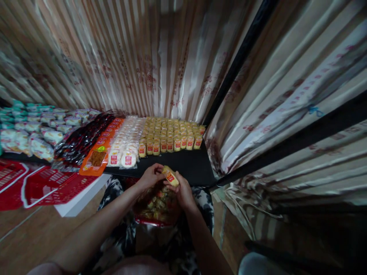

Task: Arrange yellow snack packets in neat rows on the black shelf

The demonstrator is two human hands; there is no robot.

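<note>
Between both hands is a small yellow wrapped snack (171,177) with a red label facing up. My left hand (152,175) pinches its upper left end, and my right hand (183,190) grips its lower right side. Below them, a red basket (153,222) sits between the knees and holds several loose snacks in similar yellowish wrappers (157,206). Beyond the hands, rows of matching yellow packs (172,133) stand close together on a black table (183,168), the front row showing red labels.
Left of the yellow packs lie white round packets (127,158), an orange snack bag (99,152), dark packets (83,133) and white-and-green packets (40,130). Red baskets (54,187) stand at lower left. Striped sheeting (160,57) hangs behind, with a black pole (237,57) at right.
</note>
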